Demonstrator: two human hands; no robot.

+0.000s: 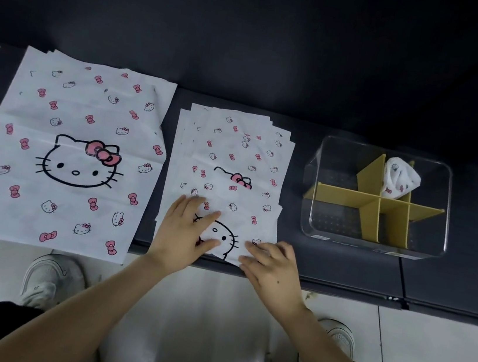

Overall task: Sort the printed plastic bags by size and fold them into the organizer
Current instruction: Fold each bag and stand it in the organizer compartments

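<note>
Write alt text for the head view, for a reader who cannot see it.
The left hand and right hand press on the top bag of a stack of small printed bags on a dark table. Larger bags lie to its left; to its right stands a clear organizer with yellow dividers, one folded bag inside.

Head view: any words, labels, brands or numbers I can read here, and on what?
No text reads clearly.
Small labels on the front bottom edge of the clear plastic organizer with yellow dividers: too blurred to read.
Large white printed plastic bags and smaller white printed plastic bags: cat faces and pink bows only, no words.
</note>
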